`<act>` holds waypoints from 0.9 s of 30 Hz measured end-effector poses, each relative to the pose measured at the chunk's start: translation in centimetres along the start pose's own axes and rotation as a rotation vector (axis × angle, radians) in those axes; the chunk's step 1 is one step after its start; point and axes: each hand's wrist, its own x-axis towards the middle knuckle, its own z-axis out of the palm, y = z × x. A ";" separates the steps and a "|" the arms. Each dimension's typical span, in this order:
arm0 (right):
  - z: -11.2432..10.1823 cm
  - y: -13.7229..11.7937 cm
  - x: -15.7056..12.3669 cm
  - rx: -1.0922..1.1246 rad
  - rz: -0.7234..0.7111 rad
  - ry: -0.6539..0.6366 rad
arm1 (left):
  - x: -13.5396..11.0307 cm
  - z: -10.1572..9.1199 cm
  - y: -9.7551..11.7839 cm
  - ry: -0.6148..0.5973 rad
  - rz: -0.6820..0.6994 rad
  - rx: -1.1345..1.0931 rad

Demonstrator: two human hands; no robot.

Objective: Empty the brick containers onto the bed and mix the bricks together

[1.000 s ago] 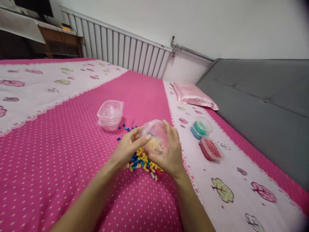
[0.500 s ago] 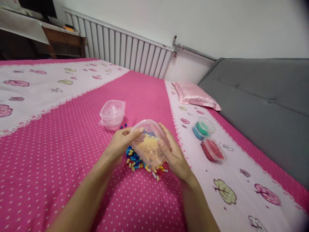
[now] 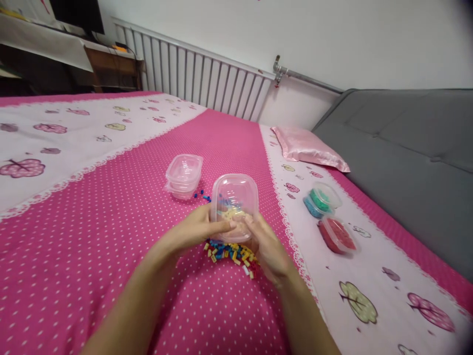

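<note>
Both my hands hold a clear plastic container (image 3: 235,185) with rounded corners, tilted above the bed. My left hand (image 3: 197,228) grips its left side, thumb over the near edge. My right hand (image 3: 269,250) closes on the near right corner. Pale yellow pieces and some blue show through the clear plastic; whether all of them lie inside or behind it, I cannot tell. Under the container is a loose pile of small building bricks (image 3: 231,252), blue, yellow, red and white. A few blue bricks (image 3: 206,197) lie farther off.
Stacked clear containers (image 3: 184,170) stand on the pink dotted bedspread (image 3: 111,212) at the left. To the right sit containers of green bricks (image 3: 320,198), blue bricks (image 3: 313,207) and red bricks (image 3: 337,234). Beyond are a pink pillow (image 3: 310,148) and a grey headboard (image 3: 402,133).
The container has turned more upright in my hands, its far edge raised. Both hands have shifted to its near end. The whole view has swung slightly left.
</note>
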 end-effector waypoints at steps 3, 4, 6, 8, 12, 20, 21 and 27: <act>0.0 -0.4 -0.4 0.025 0.106 -0.179 | -1.3 -2.4 0.8 -0.028 -0.050 0.067; -0.1 -0.6 -0.5 -0.001 0.125 -0.222 | -2.0 -3.6 1.0 0.001 -0.075 0.121; -0.4 -0.7 -0.7 -0.071 0.148 -0.267 | -3.3 -6.1 1.0 0.094 -0.149 0.286; -0.8 -0.6 -0.7 -0.132 0.167 -0.255 | -4.5 -8.5 0.6 0.163 -0.237 0.483; -1.2 -0.3 -0.5 -0.177 0.206 -0.221 | -5.6 -11.2 -0.7 0.205 -0.442 0.555; -1.4 -1.3 -0.6 -0.157 0.208 -0.153 | -5.1 -11.0 -1.3 0.567 -0.525 0.257; -1.6 -1.5 -0.6 -0.163 0.203 -0.129 | -5.0 -11.2 -1.3 0.595 -0.503 0.265; -4.7 -1.5 0.4 -0.308 0.120 0.129 | -4.2 -13.8 -2.8 0.750 -0.387 0.608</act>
